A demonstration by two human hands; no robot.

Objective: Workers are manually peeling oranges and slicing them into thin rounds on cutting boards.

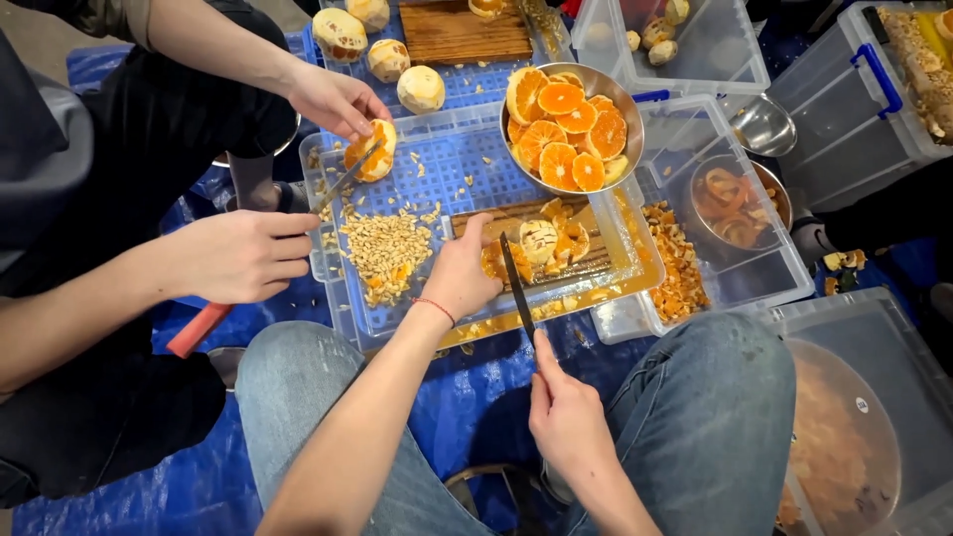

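two hands are working at the wooden cutting board [586, 260], ours. our left hand [459, 278] is pressing down at the board's nine o'clock edge, fingers curled over an orange piece [496, 260] and mostly hiding it. our right hand [568, 415] is closing fully around the handle of a dark knife [516, 286], forefinger lying along the spine, blade pointing to twelve o'clock and touching the fruit. a peeled orange [539, 239] is sitting on the board just at one o'clock of the blade tip. at twelve o'clock a metal bowl [625, 99] is holding orange slices. at ten o'clock a co-worker's hand [333, 102] is gripping a half orange [374, 151]; a seed pile [385, 250] is lying at nine o'clock.
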